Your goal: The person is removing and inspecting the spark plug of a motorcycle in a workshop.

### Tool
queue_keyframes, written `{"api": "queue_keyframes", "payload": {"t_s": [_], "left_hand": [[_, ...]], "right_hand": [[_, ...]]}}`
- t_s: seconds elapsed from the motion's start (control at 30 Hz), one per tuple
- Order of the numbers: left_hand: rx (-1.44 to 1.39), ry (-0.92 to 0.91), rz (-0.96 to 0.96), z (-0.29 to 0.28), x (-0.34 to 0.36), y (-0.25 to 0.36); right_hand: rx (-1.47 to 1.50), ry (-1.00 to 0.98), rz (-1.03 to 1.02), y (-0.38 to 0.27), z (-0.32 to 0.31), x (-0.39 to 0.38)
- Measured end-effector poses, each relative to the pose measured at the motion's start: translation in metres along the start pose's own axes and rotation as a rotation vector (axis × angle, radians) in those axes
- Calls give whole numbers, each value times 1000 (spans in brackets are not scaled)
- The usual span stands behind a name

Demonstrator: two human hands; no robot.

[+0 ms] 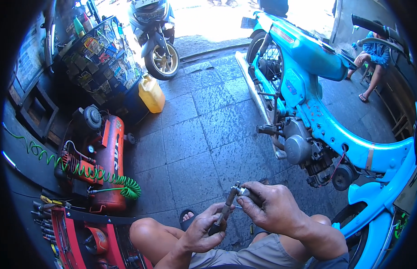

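Above my lap, my left hand [203, 232] is closed around a long dark metal piece [227, 207], which tilts up and away from me. It is wider at its lower end and narrows to a rod at the top. My right hand [276, 207] pinches a short cylindrical metal part [249, 195] between thumb and fingers. That part's shiny end meets the upper tip of the dark piece, though I cannot tell if they are joined. Fingers hide portions of both parts.
A light-blue motorcycle [307, 96] with its engine exposed stands to the right. On the left are a red air compressor [114, 157] with a coiled green hose [130, 187], a red tool rack [69, 235] and a yellow jerrycan [151, 94]. Another person [376, 56] sits far right.
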State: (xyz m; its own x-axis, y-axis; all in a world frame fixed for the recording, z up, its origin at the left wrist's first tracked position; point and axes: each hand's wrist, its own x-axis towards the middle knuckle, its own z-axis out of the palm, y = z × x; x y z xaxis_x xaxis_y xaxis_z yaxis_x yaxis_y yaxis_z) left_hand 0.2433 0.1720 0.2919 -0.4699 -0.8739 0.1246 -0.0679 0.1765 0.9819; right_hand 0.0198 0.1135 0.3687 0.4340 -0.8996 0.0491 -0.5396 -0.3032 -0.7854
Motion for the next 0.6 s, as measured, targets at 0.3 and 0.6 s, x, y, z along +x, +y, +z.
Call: {"api": "queue_keyframes", "payload": {"t_s": [0.3,0.6], "left_hand": [[-31,-2,44,4,-3,-5],[-153,-1,79,6,-3,-9]], "right_hand": [[-86,82,-135,9,2,-2],[-582,228,-353,7,5,-5]]}}
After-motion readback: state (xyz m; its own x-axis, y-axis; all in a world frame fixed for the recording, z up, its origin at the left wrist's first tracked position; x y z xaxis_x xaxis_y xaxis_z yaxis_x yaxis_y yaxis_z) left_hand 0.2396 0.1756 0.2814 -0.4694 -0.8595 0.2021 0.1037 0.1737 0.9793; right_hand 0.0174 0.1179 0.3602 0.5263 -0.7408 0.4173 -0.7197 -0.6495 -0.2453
